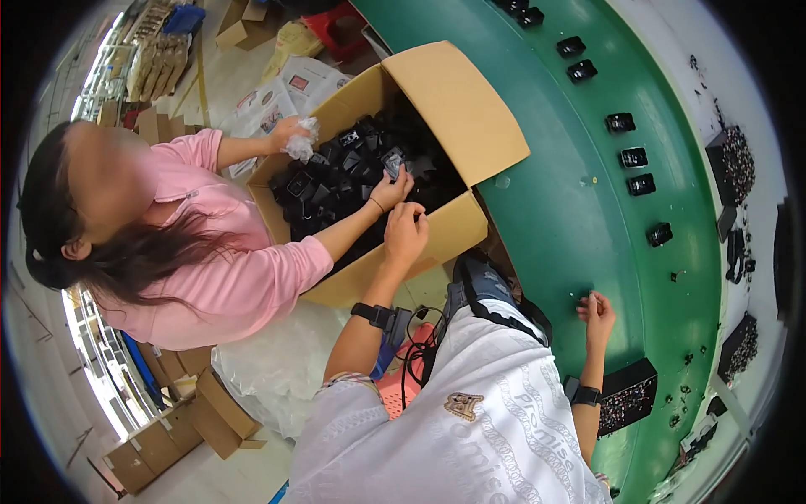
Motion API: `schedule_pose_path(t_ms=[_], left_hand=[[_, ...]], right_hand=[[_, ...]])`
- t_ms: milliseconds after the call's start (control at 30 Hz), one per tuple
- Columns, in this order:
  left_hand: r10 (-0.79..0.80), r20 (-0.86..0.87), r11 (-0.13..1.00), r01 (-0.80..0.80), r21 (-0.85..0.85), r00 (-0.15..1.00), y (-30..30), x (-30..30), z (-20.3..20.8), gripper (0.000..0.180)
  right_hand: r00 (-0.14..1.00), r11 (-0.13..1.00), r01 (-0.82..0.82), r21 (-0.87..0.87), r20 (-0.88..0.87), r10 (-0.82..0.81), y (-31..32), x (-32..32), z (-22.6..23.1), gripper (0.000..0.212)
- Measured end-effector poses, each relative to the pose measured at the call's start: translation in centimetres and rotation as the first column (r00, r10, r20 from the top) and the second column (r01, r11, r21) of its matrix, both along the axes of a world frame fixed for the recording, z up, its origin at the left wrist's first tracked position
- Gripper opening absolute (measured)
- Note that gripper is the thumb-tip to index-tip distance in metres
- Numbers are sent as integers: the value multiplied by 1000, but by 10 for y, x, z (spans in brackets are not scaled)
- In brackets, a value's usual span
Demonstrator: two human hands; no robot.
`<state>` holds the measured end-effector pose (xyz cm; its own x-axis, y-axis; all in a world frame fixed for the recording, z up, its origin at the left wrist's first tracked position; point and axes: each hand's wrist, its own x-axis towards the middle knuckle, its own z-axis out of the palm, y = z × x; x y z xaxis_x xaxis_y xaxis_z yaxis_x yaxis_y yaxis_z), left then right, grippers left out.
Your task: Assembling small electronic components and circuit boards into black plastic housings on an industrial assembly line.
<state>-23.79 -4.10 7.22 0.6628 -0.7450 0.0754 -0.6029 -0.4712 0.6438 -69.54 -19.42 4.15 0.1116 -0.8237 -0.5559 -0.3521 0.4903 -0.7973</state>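
— What is the left hand (pixel 405 233) doing?

— It is resting on the near wall of the cardboard box (pixel 457 105), fingers curled over the rim. Whether it is gripping anything there, I cannot tell.

— And the right hand (pixel 597 312)?

— It is lying on the green belt (pixel 571 160), fingers loosely bent, holding nothing that shows.

— Where are the black parts (pixel 336 181)?

— They are filling the box, well left of the belt. A few more black parts are sitting in a line along the belt.

— Is anyone else working there?

— A person in a pink shirt (pixel 227 277) is reaching into the box; one hand (pixel 391 190) is pinching a black part, the other (pixel 290 134) is holding crumpled clear plastic.
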Motion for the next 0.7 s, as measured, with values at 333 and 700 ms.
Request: schedule_pose_path(t_ms=[333,700], left_hand=[[-16,-391,372,369,852,920,-59,69,-101,70],[36,-400,221,383,897,916,-27,135,-201,99]], right_hand=[[994,1000,-24,7,-104,25,2,-9,3,27],[998,990,11,138,53,-18,10,-5,31,24]])
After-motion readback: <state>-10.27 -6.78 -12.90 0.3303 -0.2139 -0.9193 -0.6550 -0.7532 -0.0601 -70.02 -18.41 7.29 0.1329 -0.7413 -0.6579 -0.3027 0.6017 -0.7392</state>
